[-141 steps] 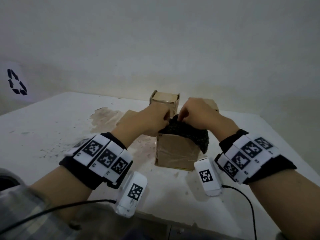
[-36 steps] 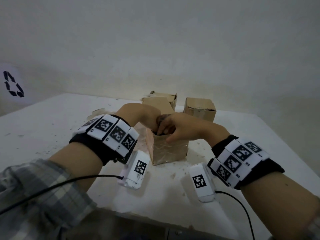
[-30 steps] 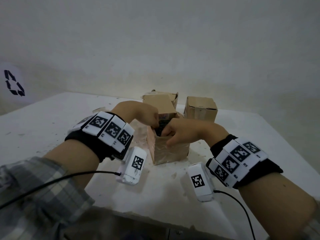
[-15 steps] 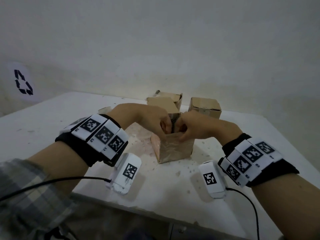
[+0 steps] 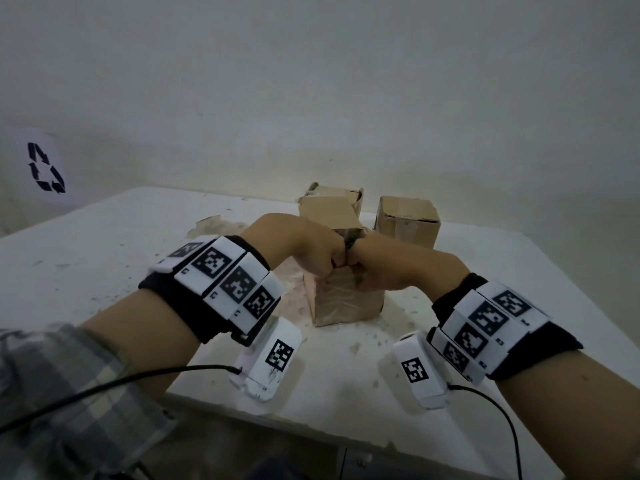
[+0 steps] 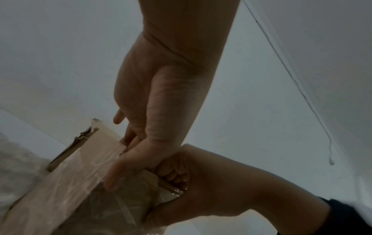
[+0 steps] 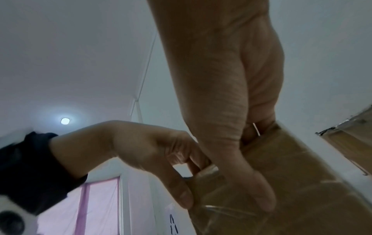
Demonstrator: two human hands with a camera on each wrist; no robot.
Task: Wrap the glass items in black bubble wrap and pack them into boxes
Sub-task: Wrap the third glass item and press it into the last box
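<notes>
A small taped cardboard box [image 5: 346, 303] stands mid-table, its far flap [image 5: 329, 213] raised. My left hand [image 5: 320, 256] and right hand [image 5: 369, 268] meet knuckle to knuckle over its near rim. In the left wrist view, the left hand [image 6: 138, 146] has its thumb on the outside of the box [image 6: 66, 182] wall and its fingers inside. The right hand [image 6: 201, 174] curls over the same rim. In the right wrist view both thumbs press the front of the box [image 7: 302, 182]. Only a sliver of black bubble wrap [image 5: 351, 242] shows between the hands; the glass item is hidden.
Behind stand an open cardboard box [image 5: 341, 195] and a closed one [image 5: 407, 220] to its right. The white table [image 5: 104, 258] is speckled with debris, with a worn patch left of the box. Its near edge runs just under my wrists. A wall with a recycling sign [image 5: 45, 168] lies beyond.
The black wrapped bundle stuck out above the box earlier; it has since sunk inside. Both hands have closed together over the near rim, and the box has turned a little.
</notes>
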